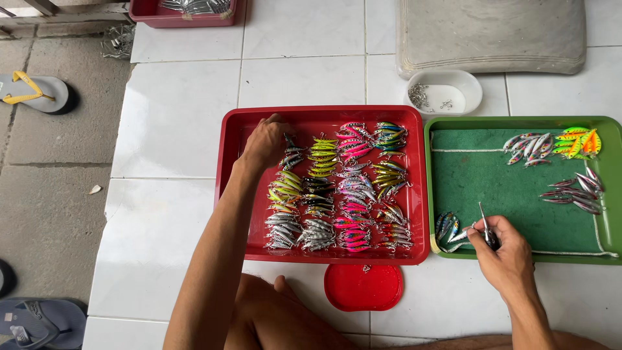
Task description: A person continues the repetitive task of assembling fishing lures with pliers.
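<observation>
Bare knees (pixel 272 317) sit closest, so the person is down low on the white tiled floor (pixel 175 123) with everything within easy reach. Just past the knees lies a small red lid (pixel 363 287), touching the near edge of the red tray (pixel 227 194).

That red tray holds many little fishing lures (pixel 337 188) laid in neat bunches by colour: silver ones near, yellow, pink and blue ones farther away. Sorting them like this makes each kind easy to find. At the far left corner of the tray, the left hand (pixel 262 142) reaches down among the lures with its fingers curled; I cannot tell if the grip has one yet.

To the right sits a green tray (pixel 518 188) lined with soft green cloth, which stops lures from sliding. A few lures lie in small groups along its far right side. Over its near left corner, the right hand (pixel 502 249) has a tight grip on small pliers (pixel 486 228), right beside a blue lure (pixel 446 227).

Beyond the trays stands a white dish (pixel 457 91) with tiny metal rings.
</observation>
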